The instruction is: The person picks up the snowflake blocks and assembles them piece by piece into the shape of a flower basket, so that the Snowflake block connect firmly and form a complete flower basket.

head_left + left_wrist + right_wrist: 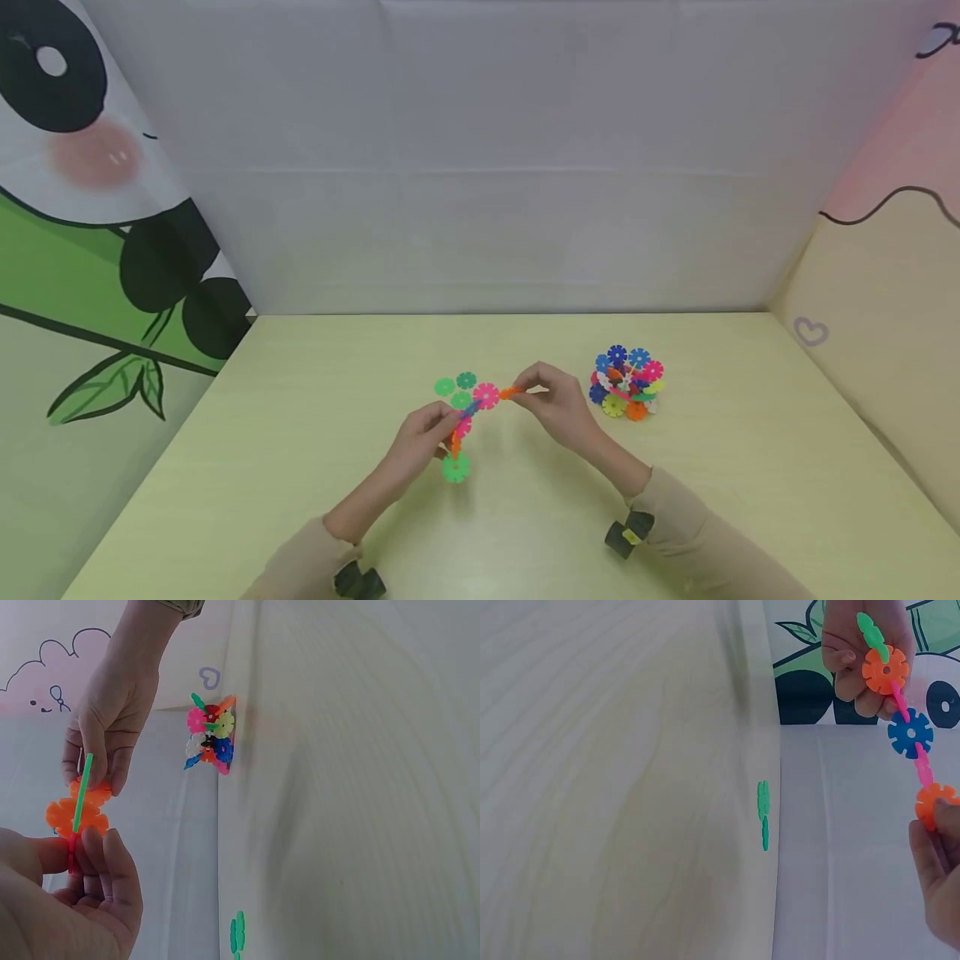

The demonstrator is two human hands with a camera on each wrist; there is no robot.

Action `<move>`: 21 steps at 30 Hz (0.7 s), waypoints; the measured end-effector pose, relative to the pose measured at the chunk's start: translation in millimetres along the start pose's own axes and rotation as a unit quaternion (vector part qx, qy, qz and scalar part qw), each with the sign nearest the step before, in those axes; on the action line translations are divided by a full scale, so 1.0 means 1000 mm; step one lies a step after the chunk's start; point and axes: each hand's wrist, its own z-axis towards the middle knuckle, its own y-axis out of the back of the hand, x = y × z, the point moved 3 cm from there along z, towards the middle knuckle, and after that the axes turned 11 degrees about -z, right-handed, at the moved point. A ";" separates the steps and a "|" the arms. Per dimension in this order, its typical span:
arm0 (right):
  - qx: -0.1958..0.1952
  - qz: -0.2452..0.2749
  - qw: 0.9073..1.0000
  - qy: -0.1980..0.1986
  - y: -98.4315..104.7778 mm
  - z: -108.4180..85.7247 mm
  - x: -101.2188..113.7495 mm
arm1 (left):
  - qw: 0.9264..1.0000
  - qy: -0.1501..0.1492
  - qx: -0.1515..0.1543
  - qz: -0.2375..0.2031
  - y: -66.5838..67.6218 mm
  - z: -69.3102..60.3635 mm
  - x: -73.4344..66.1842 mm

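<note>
A chain of notched plastic discs runs between the two hands above the table. From its left end it goes green disc (pixel 455 468), orange disc (pixel 886 670), pink disc (pixel 463 427), blue disc (pixel 910 733), pink disc (pixel 486 396), orange disc (pixel 511 392). My left hand (pixel 417 437) pinches the chain at the pink disc between the orange and blue ones. At the other end, thumb and fingers of my right hand (pixel 558 404) pinch the last orange disc, partly covering it. Neighbouring discs stand at angles, slotted edge to edge.
Several green discs (pixel 445 387) lie on the table just behind the chain, close together. A heap of mixed-colour discs (pixel 615 406) sits to the right, beyond my right hand. A pale wall sheet (pixel 480 250) rises at the table's back edge, with printed panels at both sides.
</note>
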 end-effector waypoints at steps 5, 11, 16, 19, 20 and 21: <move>-0.018 0.026 0.999 -0.025 -0.003 -0.002 -0.001 | 1.000 0.008 0.005 -0.014 0.000 0.001 0.000; -0.023 0.044 0.998 -0.039 -0.006 -0.001 0.001 | 1.000 0.010 0.008 -0.018 -0.001 0.001 -0.001; -0.034 0.033 0.998 -0.043 -0.005 -0.002 0.003 | 1.000 0.008 -0.003 -0.029 -0.004 0.003 -0.004; -0.042 0.031 0.997 -0.050 -0.005 -0.003 0.003 | 0.999 0.006 -0.025 -0.030 -0.006 0.006 -0.005; -0.046 0.032 0.997 -0.052 -0.004 -0.003 0.003 | 0.999 0.005 -0.030 -0.030 -0.006 0.008 -0.006; -0.050 0.035 0.997 -0.054 -0.004 -0.003 0.002 | 0.999 0.004 -0.031 -0.030 -0.007 0.010 -0.007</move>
